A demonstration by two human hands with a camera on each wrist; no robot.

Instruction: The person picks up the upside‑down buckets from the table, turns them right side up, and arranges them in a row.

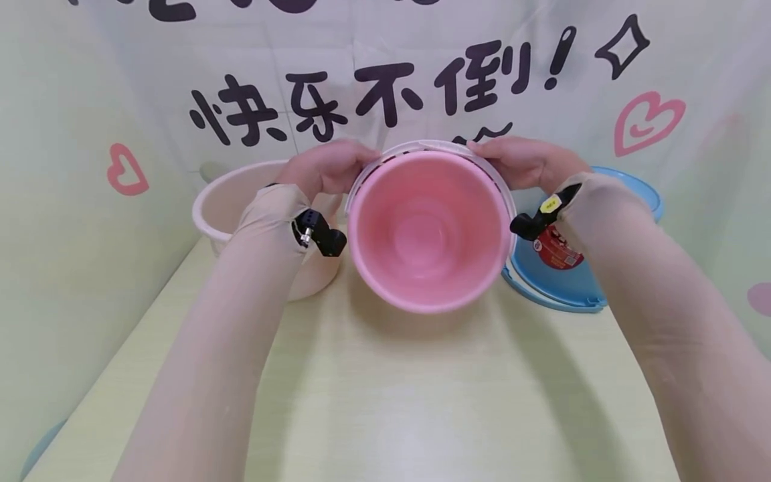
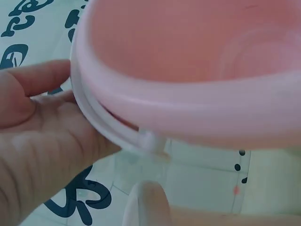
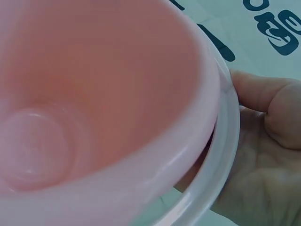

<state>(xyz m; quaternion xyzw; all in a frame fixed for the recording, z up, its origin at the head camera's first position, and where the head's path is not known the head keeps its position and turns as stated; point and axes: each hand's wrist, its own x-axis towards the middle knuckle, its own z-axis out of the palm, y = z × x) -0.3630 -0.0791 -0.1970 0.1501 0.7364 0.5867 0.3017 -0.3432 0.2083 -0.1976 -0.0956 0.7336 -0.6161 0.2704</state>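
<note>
A pink bucket point(image 1: 430, 234) is tipped with its mouth facing me, so its round inner bottom shows. Its white handle point(image 1: 421, 145) lies along the upper side of the rim. My left hand point(image 1: 334, 167) grips the bucket at its upper left, thumb on the white handle. On the upper right, my right hand point(image 1: 524, 161) holds it the same way. Both wrist views show a palm beside the bucket: the left hand point(image 2: 51, 122) and the right hand point(image 3: 263, 155). The fingers reach behind the bucket and are partly hidden.
A larger pale pink bucket point(image 1: 219, 207) stands behind my left forearm. To the right, partly behind my right arm, is a blue bucket point(image 1: 632, 181) with a red label point(image 1: 557, 253). The pale tabletop point(image 1: 409, 402) runs back to a printed wall cloth point(image 1: 385, 53).
</note>
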